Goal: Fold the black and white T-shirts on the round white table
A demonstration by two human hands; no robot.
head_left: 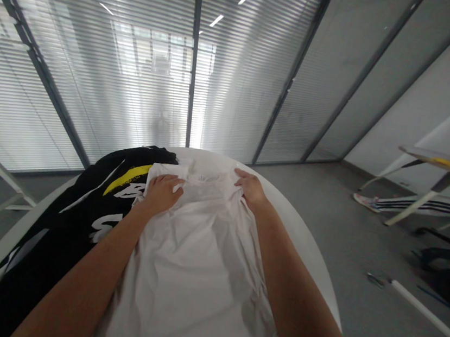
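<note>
A white T-shirt (197,263) lies spread over a round white table, its neckline at the far end and its body running toward me. My left hand (163,194) is on the shirt's left shoulder, with a bit of cloth between thumb and fingers. At the right shoulder, my right hand (250,188) pinches the fabric near the collar. Soft wrinkles cross the shirt's front. A black garment (64,236) with white lettering and a yellow stripe lies left of the shirt, partly hidden under my left forearm.
The round table's (321,257) curved edge shows on the right. Glass partitions with blinds (146,71) stand beyond it. Another person's striped trouser leg (421,204) stretches out beneath a second table (443,161) at right. A white metal frame (3,168) stands at left.
</note>
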